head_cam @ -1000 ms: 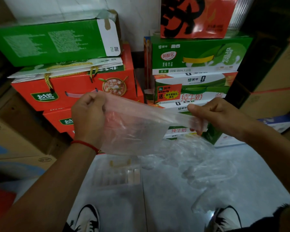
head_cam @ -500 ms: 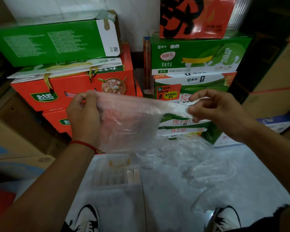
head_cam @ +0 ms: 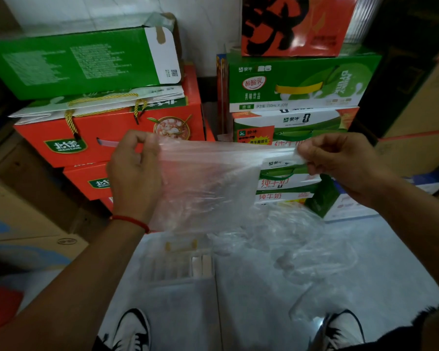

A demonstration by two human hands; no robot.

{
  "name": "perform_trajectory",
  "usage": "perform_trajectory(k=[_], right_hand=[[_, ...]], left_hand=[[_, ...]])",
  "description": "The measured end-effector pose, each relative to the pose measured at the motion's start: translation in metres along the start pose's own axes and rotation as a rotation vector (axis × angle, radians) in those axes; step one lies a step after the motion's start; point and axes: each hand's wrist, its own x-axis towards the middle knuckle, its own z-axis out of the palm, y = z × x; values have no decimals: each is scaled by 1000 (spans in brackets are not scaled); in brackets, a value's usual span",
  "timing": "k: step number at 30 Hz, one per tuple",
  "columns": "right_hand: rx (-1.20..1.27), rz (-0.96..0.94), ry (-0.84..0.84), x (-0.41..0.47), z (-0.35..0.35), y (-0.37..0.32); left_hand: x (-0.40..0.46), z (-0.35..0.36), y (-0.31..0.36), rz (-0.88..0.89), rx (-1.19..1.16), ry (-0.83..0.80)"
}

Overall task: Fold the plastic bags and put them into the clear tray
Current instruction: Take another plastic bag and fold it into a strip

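While both arms reach forward, the left hand [head_cam: 134, 173] and right hand [head_cam: 340, 160] each pinch a top corner of a thin clear plastic bag [head_cam: 208, 183], held stretched in the air. Below sit the clear plastic tray [head_cam: 178, 264], loose crumpled clear bags [head_cam: 289, 244], and stacked red and green cardboard boxes [head_cam: 107, 133] behind.

A single wide-angle head camera looks forward and down, close over the person's raised hands. Its frame reaches from stacked red and green cardboard cartons [head_cam: 107, 138] down to pale floor [head_cam: 365, 262]
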Motion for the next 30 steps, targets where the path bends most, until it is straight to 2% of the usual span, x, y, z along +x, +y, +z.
perform_trajectory(k=[4, 6, 7, 8, 10, 12, 15, 17, 19, 21, 22, 24, 25, 27, 29, 30], right_hand=[[-4, -16, 165, 1, 3, 5], [-176, -109, 254, -5, 14, 5], [-313, -214, 265, -10, 21, 2], [-438, -362, 242, -17, 31, -4], [-622, -671, 65, -33, 53, -16], [-813, -806, -126, -45, 81, -13], [-1058, -788, -217, -53, 123, 13], [-1049, -709, -166, -46, 138, 26], [-930, -606, -110, -36, 137, 25], [-804, -464, -143, -29, 129, 21], [-755, -414, -169, -26, 126, 20], [-674, -329, -199, -21, 120, 20], [-644, -287, -205, -18, 119, 20], [-617, -227, -215, -13, 115, 19], [-615, -180, -249, -9, 109, 21], [-601, -152, -284, -8, 107, 21]], left_hand=[[-2, 8, 6, -137, -145, -21], [-2, 12, 6, -276, -213, 18], [-3, 13, 6, -345, -235, 30], [-3, 14, 6, -408, -248, 32], [-5, 14, 2, -553, -266, 22], [-7, 15, -3, -742, -321, 44], [-9, 19, -5, -940, -483, 111], [-10, 19, -4, -974, -517, 119], [-10, 15, -6, -971, -456, 77], [-10, 10, -14, -899, -245, -36], [-9, 6, -19, -793, -70, -90], [-9, -1, -19, -458, 192, -147], [-9, -4, -13, -266, 212, -216], [-13, -9, 1, 24, 134, -469], [-18, -11, 4, 190, 186, -663], [-22, -9, 4, 227, 211, -697]])
